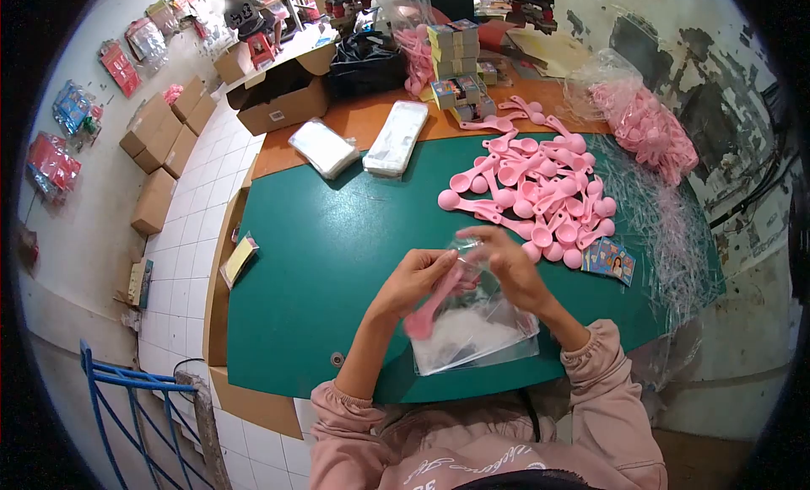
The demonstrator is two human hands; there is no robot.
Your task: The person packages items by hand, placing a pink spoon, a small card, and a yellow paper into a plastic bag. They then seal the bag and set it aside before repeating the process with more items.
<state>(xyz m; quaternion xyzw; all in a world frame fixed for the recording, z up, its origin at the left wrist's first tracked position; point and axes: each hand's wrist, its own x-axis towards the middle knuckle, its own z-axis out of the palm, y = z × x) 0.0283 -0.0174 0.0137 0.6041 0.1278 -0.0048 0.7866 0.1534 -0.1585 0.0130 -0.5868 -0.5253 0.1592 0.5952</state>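
A pink measuring spoon (pixel 432 311) hangs slanted inside a small clear plastic bag (pixel 467 247) above the front of the table. My left hand (pixel 413 279) pinches the bag near its upper end, thumb toward the top. At the bag's top right edge is my right hand (pixel 513 272), its fingers bent and smeared by motion; I cannot tell whether they grip the plastic. Under both hands lies a stack of clear plastic bags (pixel 472 338). A large heap of pink measuring spoons (pixel 540 186) spreads over the table beyond my right hand.
The green table (pixel 295 279) carries two bundles of clear bags (pixel 325 148) at the back. Stacks of printed cards (pixel 456 56) stand behind the heap. Printed cards (pixel 609 262) lie right, beside crumpled plastic (pixel 666 237). A packet (pixel 240 259) rests at the left edge. A person (pixel 245 18) sits far off.
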